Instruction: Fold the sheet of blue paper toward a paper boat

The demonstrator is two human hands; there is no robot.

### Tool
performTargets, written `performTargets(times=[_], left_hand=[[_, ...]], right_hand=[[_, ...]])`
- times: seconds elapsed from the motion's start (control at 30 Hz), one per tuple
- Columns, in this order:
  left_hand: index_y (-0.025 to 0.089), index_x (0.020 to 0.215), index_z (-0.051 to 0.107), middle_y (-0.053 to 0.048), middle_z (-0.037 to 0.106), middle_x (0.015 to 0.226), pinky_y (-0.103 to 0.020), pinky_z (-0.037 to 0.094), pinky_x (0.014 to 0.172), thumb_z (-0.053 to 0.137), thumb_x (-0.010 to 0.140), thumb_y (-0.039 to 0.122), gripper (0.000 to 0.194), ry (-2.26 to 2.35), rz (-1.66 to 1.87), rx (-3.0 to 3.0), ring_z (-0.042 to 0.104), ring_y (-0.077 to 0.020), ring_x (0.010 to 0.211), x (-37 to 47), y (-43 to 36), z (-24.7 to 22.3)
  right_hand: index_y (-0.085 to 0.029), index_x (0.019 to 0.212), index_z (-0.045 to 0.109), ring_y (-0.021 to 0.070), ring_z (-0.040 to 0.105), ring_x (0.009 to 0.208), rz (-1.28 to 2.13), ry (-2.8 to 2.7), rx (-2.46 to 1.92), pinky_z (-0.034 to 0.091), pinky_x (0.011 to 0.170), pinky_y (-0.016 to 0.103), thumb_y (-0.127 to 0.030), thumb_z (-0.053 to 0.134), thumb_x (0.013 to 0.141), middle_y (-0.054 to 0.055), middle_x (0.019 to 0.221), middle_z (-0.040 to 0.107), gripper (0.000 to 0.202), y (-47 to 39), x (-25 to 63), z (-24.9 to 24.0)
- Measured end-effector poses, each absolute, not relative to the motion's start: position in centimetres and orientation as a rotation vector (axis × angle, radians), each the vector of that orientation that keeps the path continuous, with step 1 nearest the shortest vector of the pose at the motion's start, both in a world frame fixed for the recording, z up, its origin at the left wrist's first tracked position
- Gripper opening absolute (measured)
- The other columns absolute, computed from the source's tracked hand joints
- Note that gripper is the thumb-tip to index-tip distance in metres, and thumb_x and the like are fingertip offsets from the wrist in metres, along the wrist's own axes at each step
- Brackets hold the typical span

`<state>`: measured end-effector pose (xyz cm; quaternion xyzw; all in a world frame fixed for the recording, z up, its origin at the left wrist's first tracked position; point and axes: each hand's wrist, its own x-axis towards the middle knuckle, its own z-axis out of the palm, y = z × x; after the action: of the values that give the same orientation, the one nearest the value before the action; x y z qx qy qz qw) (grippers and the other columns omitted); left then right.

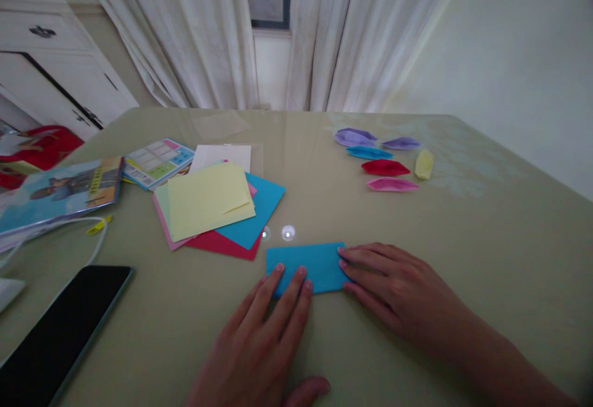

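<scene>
A blue sheet of paper, folded into a long rectangle, lies flat on the table in front of me. My left hand rests with its fingers stretched and spread over the paper's lower left part, its thumb out to the side. At the right end, the fingertips of my right hand touch the paper's short edge; those fingers are stretched out too. Beyond the left hand lies a loose stack of coloured paper, with a pale yellow sheet on top and blue and red sheets showing beneath.
Several folded paper boats, including a red one and a pink one, sit at the back right beside a yellow folded piece. At left are a black phone, a white cable and a picture book.
</scene>
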<state>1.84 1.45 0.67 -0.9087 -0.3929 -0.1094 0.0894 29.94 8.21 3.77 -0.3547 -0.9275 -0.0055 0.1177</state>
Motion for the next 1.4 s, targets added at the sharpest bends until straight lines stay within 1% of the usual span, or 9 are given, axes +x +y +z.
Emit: performTargets(times=[0.17, 0.3, 0.4, 0.67, 0.83, 1.1, 1.2, 1.3, 1.4], left_hand=[[0.013, 0.154, 0.056, -0.01, 0.056, 0.162, -0.043, 0.051, 0.105, 0.057, 0.094, 0.078, 0.088, -1.163, -0.339, -2.687, 0.055, -0.0362, 0.143, 1.8, 1.5, 0.5], [0.016, 0.156, 0.054, -0.01, 0.057, 0.161, -0.045, 0.053, 0.103, 0.055, 0.094, 0.08, 0.089, -1.148, -0.335, -2.681, 0.057, -0.0366, 0.141, 1.7, 1.6, 0.5], [0.017, 0.157, 0.053, -0.01, 0.059, 0.16, -0.046, 0.054, 0.102, 0.058, 0.093, 0.079, 0.089, -1.139, -0.344, -2.683, 0.057, -0.038, 0.141, 1.6, 1.5, 0.6], [0.016, 0.154, 0.057, -0.01, 0.061, 0.158, -0.045, 0.055, 0.101, 0.059, 0.092, 0.078, 0.088, -1.115, -0.372, -2.664, 0.059, -0.038, 0.139, 1.6, 1.6, 0.4], [0.016, 0.15, 0.06, -0.01, 0.064, 0.155, -0.044, 0.054, 0.1, 0.061, 0.091, 0.077, 0.084, -1.113, -0.393, -2.638, 0.062, -0.0369, 0.136, 1.6, 1.6, 0.3], [0.016, 0.152, 0.059, -0.01, 0.062, 0.156, -0.043, 0.053, 0.101, 0.059, 0.092, 0.078, 0.086, -1.132, -0.389, -2.648, 0.061, -0.0356, 0.137, 1.5, 1.5, 0.5], [0.019, 0.156, 0.055, -0.009, 0.06, 0.159, -0.043, 0.054, 0.101, 0.061, 0.092, 0.077, 0.086, -1.132, -0.369, -2.668, 0.061, -0.0356, 0.138, 1.5, 1.7, 0.5], [0.024, 0.159, 0.052, -0.009, 0.058, 0.161, -0.045, 0.054, 0.102, 0.062, 0.092, 0.076, 0.085, -1.119, -0.36, -2.691, 0.059, -0.0366, 0.14, 1.5, 1.6, 0.4], [0.023, 0.158, 0.053, -0.009, 0.058, 0.161, -0.046, 0.054, 0.103, 0.065, 0.091, 0.074, 0.085, -1.147, -0.363, -2.7, 0.058, -0.0375, 0.141, 1.6, 1.5, 0.4]], right_hand=[[-0.02, 0.121, 0.08, 0.0287, 0.074, 0.105, -0.038, -2.699, -1.11, 0.058, 0.096, 0.047, -0.036, 0.055, 0.111, 0.009, 0.119, 0.08, 0.032, 7.8, 29.9, 3.7], [-0.018, 0.096, 0.079, 0.027, 0.069, 0.095, -0.113, -2.501, -1.194, 0.053, 0.091, 0.044, -0.029, 0.052, 0.111, 0.01, 0.102, 0.077, 0.033, 7.4, 28.3, 3.3], [-0.017, 0.092, 0.075, 0.0274, 0.065, 0.093, -0.126, -2.417, -1.202, 0.049, 0.088, 0.044, -0.028, 0.056, 0.108, 0.011, 0.102, 0.073, 0.028, 7.1, 27.0, 2.7], [-0.018, 0.1, 0.068, 0.0274, 0.061, 0.094, -0.032, -2.467, -1.178, 0.045, 0.09, 0.042, -0.025, 0.057, 0.107, 0.009, 0.101, 0.069, 0.014, 6.9, 25.5, 1.7], [-0.019, 0.107, 0.065, 0.0301, 0.059, 0.102, 0.082, -2.507, -1.275, 0.044, 0.094, 0.045, -0.023, 0.059, 0.102, 0.011, 0.111, 0.066, 0.008, 6.8, 25.5, 1.5], [-0.018, 0.121, 0.061, 0.0329, 0.056, 0.113, 0.09, -2.476, -1.36, 0.041, 0.099, 0.049, -0.012, 0.055, 0.094, 0.014, 0.121, 0.061, 0.028, 6.5, 27.4, 1.9], [-0.019, 0.122, 0.059, 0.0329, 0.056, 0.114, 0.074, -2.47, -1.354, 0.041, 0.099, 0.049, -0.008, 0.054, 0.091, 0.014, 0.121, 0.06, 0.033, 6.6, 28.3, 2.4], [-0.021, 0.114, 0.056, 0.0288, 0.056, 0.105, 0.088, -2.389, -1.268, 0.041, 0.094, 0.045, -0.004, 0.051, 0.093, 0.01, 0.112, 0.059, 0.027, 6.6, 28.3, 2.8], [-0.022, 0.112, 0.053, 0.0279, 0.054, 0.102, 0.187, -2.362, -1.229, 0.043, 0.091, 0.043, -0.012, 0.057, 0.1, 0.009, 0.109, 0.057, 0.016, 6.5, 27.6, 2.7]])
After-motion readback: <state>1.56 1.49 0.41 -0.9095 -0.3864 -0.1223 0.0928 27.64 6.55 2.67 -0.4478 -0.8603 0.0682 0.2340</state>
